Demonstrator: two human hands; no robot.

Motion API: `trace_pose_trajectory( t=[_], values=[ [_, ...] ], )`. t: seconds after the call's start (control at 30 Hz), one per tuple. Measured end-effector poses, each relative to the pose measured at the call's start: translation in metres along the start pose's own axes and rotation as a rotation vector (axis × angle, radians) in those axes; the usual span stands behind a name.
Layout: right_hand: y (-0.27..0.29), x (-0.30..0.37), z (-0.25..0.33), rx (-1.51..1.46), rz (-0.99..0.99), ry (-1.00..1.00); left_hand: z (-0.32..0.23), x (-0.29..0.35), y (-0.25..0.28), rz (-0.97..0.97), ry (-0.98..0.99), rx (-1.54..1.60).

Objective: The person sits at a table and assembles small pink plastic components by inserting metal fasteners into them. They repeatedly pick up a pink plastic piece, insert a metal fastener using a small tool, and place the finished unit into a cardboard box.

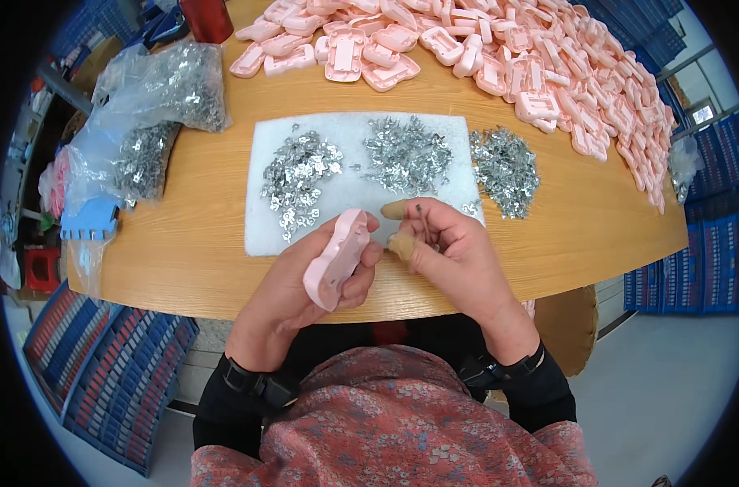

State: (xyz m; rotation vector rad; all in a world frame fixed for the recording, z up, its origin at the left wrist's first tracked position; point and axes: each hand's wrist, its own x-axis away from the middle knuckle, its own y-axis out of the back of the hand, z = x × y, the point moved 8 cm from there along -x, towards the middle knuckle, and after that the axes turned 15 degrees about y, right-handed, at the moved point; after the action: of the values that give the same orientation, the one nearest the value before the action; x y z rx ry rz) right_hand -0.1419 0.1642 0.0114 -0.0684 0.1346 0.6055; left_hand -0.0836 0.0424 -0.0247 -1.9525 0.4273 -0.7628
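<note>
My left hand (292,272) is closed around a pink plastic shell (338,258), tilted so that its hollow side faces right. To its right is my right hand (455,252), with tan finger covers on the thumb and forefinger. Those two tips stand slightly apart, while the other fingers curl in around a small metal piece (421,213); how many pieces the palm holds is hidden. Beyond the hands, a white foam sheet (260,235) bears two heaps of small silvery metal clips, a left heap (300,174) and a right heap (408,154).
Another heap of metal parts (506,172) lies at the sheet's right edge. Many pink shells (540,77) cover the table's far and right side. Clear bags of metal parts (187,85) and a blue plastic piece (91,217) are at left. Blue racks (102,365) stand beyond the wooden table (588,235).
</note>
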Motion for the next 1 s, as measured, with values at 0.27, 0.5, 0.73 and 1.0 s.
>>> trace_pose_trajectory(
  t=[0.27,0.5,0.73,1.0],
  values=[
    [-0.009,-0.007,0.009,0.102,0.084,0.048,0.006,0.0,-0.007,0.095,0.034,-0.046],
    [-0.008,-0.008,0.008,0.098,0.112,0.018,0.011,-0.001,-0.004,0.061,0.064,-0.033],
    [-0.005,-0.009,0.007,0.165,0.111,-0.023,0.015,-0.002,-0.006,0.044,0.119,-0.025],
    [0.002,-0.01,0.006,0.185,0.124,-0.077,0.019,-0.004,-0.002,-0.022,0.177,-0.01]
  ],
)
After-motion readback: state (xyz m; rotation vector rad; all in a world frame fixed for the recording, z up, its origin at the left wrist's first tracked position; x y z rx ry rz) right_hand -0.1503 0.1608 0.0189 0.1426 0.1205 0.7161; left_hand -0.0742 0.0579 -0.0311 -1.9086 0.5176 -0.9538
